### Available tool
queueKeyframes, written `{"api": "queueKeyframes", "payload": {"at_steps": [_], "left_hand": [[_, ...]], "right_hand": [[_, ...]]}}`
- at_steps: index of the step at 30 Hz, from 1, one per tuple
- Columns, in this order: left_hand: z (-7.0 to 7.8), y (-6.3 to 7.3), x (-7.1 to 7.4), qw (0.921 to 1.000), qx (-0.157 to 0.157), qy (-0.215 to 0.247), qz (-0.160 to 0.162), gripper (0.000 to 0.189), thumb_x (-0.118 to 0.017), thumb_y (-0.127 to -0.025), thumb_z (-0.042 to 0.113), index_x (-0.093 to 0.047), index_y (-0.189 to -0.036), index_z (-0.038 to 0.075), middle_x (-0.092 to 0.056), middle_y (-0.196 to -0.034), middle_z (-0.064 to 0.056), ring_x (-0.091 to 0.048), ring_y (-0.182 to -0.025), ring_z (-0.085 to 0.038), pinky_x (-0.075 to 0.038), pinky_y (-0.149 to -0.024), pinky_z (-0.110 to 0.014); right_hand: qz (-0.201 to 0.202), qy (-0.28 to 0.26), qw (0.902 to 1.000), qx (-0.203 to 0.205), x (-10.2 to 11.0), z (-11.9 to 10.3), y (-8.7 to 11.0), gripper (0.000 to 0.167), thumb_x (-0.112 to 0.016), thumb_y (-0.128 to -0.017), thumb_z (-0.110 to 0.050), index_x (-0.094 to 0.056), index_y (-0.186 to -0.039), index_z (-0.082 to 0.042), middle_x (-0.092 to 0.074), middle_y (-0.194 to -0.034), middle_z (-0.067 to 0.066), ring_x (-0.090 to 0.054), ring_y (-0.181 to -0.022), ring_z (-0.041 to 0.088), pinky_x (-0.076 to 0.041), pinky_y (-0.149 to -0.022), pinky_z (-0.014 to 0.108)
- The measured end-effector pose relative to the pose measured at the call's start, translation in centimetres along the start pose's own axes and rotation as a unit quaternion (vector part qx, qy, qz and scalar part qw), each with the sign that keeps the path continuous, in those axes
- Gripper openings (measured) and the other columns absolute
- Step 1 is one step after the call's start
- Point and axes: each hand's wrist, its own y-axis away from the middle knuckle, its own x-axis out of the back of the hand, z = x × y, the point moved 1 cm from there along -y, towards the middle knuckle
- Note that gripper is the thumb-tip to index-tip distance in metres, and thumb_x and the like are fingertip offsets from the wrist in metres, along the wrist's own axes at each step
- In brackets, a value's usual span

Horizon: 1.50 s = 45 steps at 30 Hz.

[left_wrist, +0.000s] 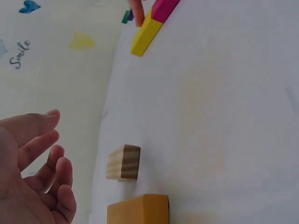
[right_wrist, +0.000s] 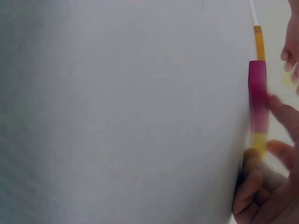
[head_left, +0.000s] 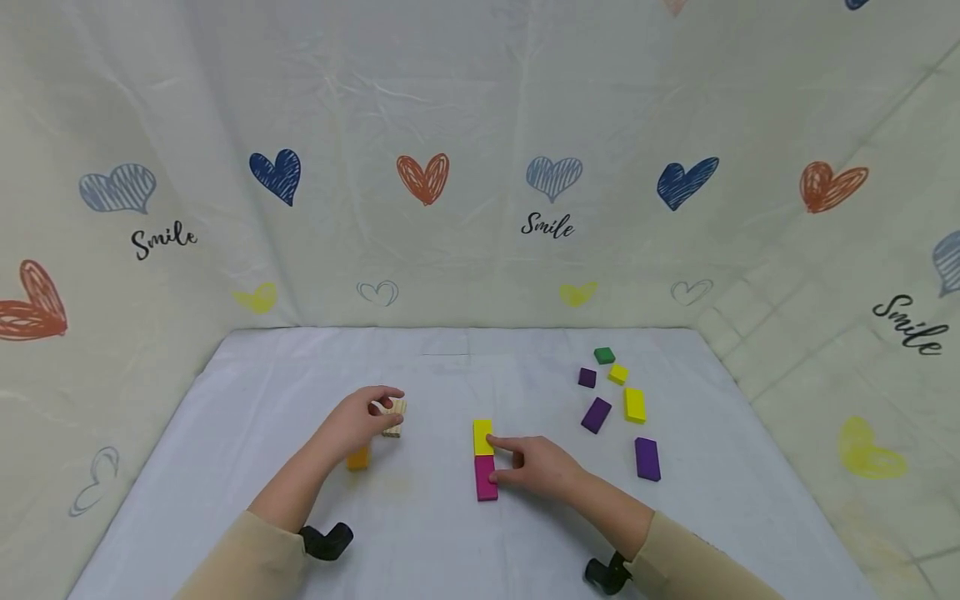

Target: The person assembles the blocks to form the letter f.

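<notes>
A yellow block [head_left: 483, 437] and a magenta block [head_left: 486, 478] lie end to end in a line at the middle of the table. My right hand [head_left: 542, 468] is at their right side, its index finger at the yellow one and its thumb at the magenta one. My left hand [head_left: 369, 417] is held near a striped wooden block [head_left: 395, 418], fingers loosely bent and apart from it in the left wrist view. An orange block [left_wrist: 140, 210] stands close to the wooden one. In the head view the left hand and wrist partly cover both of these blocks.
To the right lie several loose blocks: a green block [head_left: 604, 356], a small yellow block [head_left: 618, 374], a larger yellow block [head_left: 634, 406] and purple blocks, one of them a large purple block [head_left: 647, 459]. A white cloth [head_left: 420, 550] covers the table, with a printed curtain [head_left: 480, 100] behind.
</notes>
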Motion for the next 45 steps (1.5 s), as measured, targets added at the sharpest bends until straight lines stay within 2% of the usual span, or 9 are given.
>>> {"api": "queueKeyframes", "payload": {"at_steps": [6, 16, 24, 32, 39, 45], "left_hand": [[-1.4, 0.8, 1.3, 0.9995, 0.029, -0.015, 0.002, 0.041, -0.072, -0.092, 0.027, -0.064, -0.131, 0.018, -0.061, -0.115, -0.003, -0.053, -0.100, -0.023, -0.050, -0.076, -0.033], [-3.3, 1.7, 2.2, 0.9981, 0.049, -0.036, -0.006, 0.044, -0.074, -0.090, 0.024, -0.062, -0.132, 0.014, -0.060, -0.116, -0.007, -0.053, -0.102, -0.026, -0.051, -0.080, -0.037], [-4.6, 1.2, 1.8, 0.9967, 0.073, -0.033, -0.013, 0.055, -0.076, -0.088, 0.026, -0.057, -0.137, 0.011, -0.056, -0.120, -0.012, -0.053, -0.100, -0.027, -0.050, -0.080, -0.040], [-5.2, 1.0, 0.9, 0.9912, 0.125, -0.044, -0.011, 0.071, -0.077, -0.087, 0.029, -0.044, -0.146, 0.006, -0.053, -0.126, -0.016, -0.052, -0.101, -0.029, -0.048, -0.085, -0.044], [-5.5, 0.7, 0.6, 0.9900, 0.128, -0.058, -0.012, 0.073, -0.076, -0.087, 0.033, -0.045, -0.146, 0.004, -0.055, -0.129, -0.018, -0.052, -0.111, -0.033, -0.044, -0.097, -0.055], [-5.3, 0.5, 0.4, 0.9891, 0.131, -0.066, -0.006, 0.072, -0.077, -0.086, 0.035, -0.045, -0.145, 0.007, -0.053, -0.127, -0.017, -0.052, -0.106, -0.031, -0.047, -0.092, -0.052]], "right_hand": [[0.003, 0.004, 1.0000, 0.003, -0.1, 0.0, 0.0, 0.065, -0.078, -0.082, -0.047, -0.056, -0.142, -0.032, -0.052, -0.073, -0.002, -0.048, -0.070, 0.012, -0.037, -0.056, 0.024], [0.005, 0.003, 1.0000, 0.002, 0.0, -0.1, 0.0, 0.064, -0.078, -0.082, -0.046, -0.057, -0.141, -0.032, -0.051, -0.072, -0.003, -0.048, -0.070, 0.012, -0.037, -0.056, 0.024], [0.004, 0.000, 1.0000, 0.003, 0.0, -0.1, 0.2, 0.063, -0.077, -0.083, -0.046, -0.057, -0.141, -0.031, -0.052, -0.072, -0.003, -0.048, -0.070, 0.012, -0.037, -0.056, 0.024], [0.003, 0.003, 1.0000, -0.001, 0.1, -0.2, 0.1, 0.064, -0.077, -0.083, -0.046, -0.057, -0.141, -0.032, -0.053, -0.073, -0.003, -0.049, -0.070, 0.012, -0.038, -0.056, 0.024], [0.002, -0.002, 1.0000, 0.002, 0.2, -0.2, 0.2, 0.064, -0.077, -0.083, -0.046, -0.056, -0.142, -0.031, -0.053, -0.073, -0.003, -0.049, -0.070, 0.013, -0.038, -0.056, 0.024], [0.002, -0.002, 1.0000, 0.000, 0.2, -0.1, 0.1, 0.063, -0.077, -0.083, -0.046, -0.057, -0.141, -0.032, -0.053, -0.073, -0.003, -0.050, -0.070, 0.013, -0.038, -0.056, 0.025]]}}
